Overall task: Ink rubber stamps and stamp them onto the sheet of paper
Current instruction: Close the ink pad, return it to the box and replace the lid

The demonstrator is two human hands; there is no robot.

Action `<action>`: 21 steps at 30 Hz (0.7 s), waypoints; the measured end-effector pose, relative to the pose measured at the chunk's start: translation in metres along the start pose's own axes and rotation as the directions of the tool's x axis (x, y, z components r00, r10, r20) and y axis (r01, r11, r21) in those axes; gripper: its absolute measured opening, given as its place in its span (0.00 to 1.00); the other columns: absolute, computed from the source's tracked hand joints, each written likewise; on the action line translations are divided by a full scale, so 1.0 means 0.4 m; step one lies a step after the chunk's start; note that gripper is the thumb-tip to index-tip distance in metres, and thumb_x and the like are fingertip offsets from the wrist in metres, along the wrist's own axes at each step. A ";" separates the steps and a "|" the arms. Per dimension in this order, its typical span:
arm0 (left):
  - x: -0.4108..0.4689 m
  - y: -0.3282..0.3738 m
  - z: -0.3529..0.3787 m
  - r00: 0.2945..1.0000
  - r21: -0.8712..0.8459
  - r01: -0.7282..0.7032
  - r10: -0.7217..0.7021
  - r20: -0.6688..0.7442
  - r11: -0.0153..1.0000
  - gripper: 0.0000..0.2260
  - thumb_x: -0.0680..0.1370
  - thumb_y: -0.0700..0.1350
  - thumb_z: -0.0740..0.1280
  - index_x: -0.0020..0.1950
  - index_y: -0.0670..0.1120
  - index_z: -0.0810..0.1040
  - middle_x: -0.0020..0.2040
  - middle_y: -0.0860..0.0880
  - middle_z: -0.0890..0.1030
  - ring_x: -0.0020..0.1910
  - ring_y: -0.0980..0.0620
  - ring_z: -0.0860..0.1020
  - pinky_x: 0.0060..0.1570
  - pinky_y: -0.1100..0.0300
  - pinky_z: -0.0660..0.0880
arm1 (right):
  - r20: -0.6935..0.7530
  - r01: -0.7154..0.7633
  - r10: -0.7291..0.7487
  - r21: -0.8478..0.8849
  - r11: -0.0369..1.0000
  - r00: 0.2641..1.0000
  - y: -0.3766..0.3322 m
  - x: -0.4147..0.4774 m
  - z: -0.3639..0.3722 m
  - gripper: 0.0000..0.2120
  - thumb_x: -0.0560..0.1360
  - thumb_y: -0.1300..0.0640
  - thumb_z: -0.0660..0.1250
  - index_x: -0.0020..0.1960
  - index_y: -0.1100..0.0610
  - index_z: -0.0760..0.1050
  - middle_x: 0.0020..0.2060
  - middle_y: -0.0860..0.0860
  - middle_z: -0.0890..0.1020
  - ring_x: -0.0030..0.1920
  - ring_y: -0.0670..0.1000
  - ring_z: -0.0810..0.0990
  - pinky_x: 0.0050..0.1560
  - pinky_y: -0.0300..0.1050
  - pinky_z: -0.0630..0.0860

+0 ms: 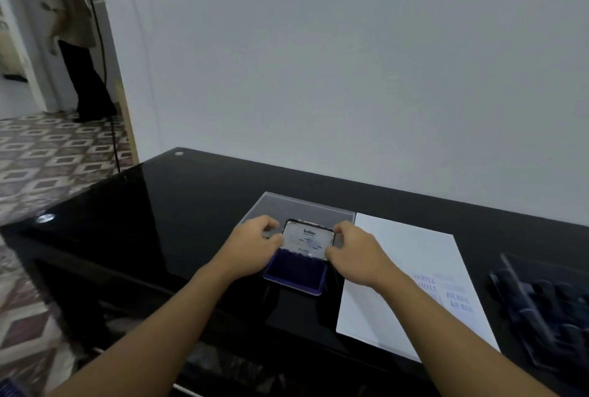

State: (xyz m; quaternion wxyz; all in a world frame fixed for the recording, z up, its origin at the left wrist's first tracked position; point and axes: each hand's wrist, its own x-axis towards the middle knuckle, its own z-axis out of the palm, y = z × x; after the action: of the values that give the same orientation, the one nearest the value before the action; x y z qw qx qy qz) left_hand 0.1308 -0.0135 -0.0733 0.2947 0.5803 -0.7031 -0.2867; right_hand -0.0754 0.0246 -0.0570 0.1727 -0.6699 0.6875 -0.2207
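Note:
A blue ink pad [298, 272] lies on the black glass table [178, 205], its lid [307, 242] raised and showing a white label inside. My left hand [253, 245] grips the lid's left edge and my right hand [353, 251] grips its right edge. To the right lies a white sheet of paper [411, 256] with several purple stamp prints near its lower right part. A clear tray of dark rubber stamps [548, 310] sits at the far right.
A clear plastic cover [306, 205] lies flat behind the ink pad. The white wall runs close behind the table. A person [73, 30] stands in the doorway at far left, above a patterned tile floor.

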 end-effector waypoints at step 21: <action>-0.052 -0.041 -0.022 0.996 -0.211 -0.018 -0.003 -0.094 0.977 0.06 0.77 0.52 0.64 0.49 0.55 0.80 0.44 0.56 0.82 0.46 0.60 0.79 0.44 0.62 0.72 | -0.122 -0.022 0.064 0.319 0.947 0.990 0.002 -0.053 0.022 0.09 0.80 0.58 0.60 0.47 0.52 0.79 0.43 0.45 0.82 0.43 0.47 0.81 0.42 0.41 0.77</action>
State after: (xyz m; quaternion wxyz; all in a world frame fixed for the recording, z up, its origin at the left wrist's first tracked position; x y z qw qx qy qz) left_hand 0.1512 0.0037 -0.0812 0.3887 0.5558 -0.6560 -0.3311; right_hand -0.0704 0.0453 -0.0660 0.2373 -0.6023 0.6675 -0.3679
